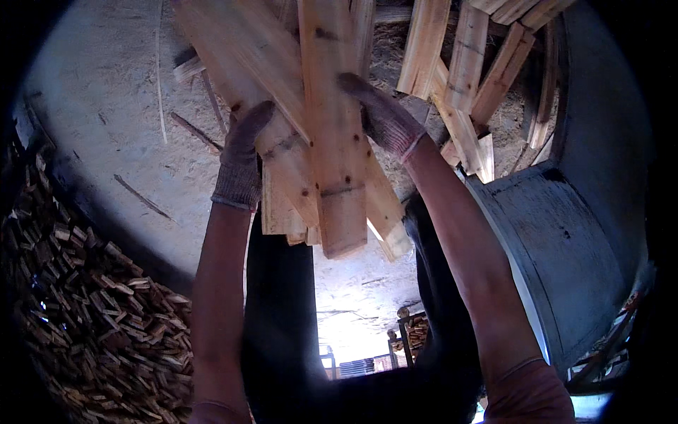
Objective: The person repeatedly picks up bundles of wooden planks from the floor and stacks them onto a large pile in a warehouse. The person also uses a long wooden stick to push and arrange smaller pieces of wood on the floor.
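Several pale sawn wooden boards (337,145) lie across one another in front of my legs, their lower ends fanned out. My left hand (241,159), in a knitted work glove, grips the left edge of the bundle with its thumb on top. Opposite it, my right hand (385,120), gloved too, presses its thumb on the middle board and holds the right side. The fingers of both hands are mostly hidden beneath the boards. A few knots and dark cross marks show on the wood.
More loose boards (466,63) lie crosswise at the far right. A large heap of short wood pieces (106,318) fills the lower left. Beside my right arm stands a grey box-like panel (558,240). Thin sticks (145,198) lie on the dusty floor (113,92).
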`<state>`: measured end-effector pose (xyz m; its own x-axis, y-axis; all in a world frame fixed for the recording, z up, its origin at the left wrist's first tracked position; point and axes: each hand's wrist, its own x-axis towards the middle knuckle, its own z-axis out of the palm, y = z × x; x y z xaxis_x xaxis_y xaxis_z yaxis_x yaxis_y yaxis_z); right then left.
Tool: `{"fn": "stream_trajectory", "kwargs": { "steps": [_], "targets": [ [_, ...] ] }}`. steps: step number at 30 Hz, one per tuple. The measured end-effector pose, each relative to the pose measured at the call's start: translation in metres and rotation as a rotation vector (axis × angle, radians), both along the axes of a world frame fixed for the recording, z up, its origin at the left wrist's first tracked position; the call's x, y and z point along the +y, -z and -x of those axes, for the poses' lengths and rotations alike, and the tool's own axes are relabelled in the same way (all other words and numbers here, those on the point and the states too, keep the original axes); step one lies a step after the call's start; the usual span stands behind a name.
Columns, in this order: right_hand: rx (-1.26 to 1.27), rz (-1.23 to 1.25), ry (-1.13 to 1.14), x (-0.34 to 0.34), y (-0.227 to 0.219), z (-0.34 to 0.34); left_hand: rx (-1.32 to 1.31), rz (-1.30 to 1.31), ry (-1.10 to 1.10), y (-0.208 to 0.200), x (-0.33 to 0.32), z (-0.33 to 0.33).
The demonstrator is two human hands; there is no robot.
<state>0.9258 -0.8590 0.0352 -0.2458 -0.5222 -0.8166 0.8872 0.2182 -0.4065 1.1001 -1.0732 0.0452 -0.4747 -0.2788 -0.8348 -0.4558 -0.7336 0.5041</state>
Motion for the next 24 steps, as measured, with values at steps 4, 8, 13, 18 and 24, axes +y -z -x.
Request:
{"fn": "stream_trajectory", "kwargs": {
  "steps": [4, 8, 13, 18, 24],
  "targets": [
    [0.026, -0.122, 0.004, 0.011, -0.082, 0.010, -0.110, -0.060, 0.015, -0.084, 0.028, 0.026],
    [0.137, -0.184, -0.073, 0.050, -0.168, 0.012, -0.203, -0.126, 0.032, -0.199, 0.069, 0.043],
    [-0.210, -0.243, -0.052, 0.070, -0.296, 0.001, -0.159, -0.186, -0.060, -0.278, 0.114, -0.008],
    [-0.356, -0.438, -0.106, 0.078, -0.382, -0.027, -0.334, -0.528, -0.025, -0.380, 0.117, 0.007],
    [-0.476, -0.410, -0.027, 0.083, -0.332, -0.053, -0.330, -0.661, 0.010, -0.310, 0.103, -0.030]
  ]
}}
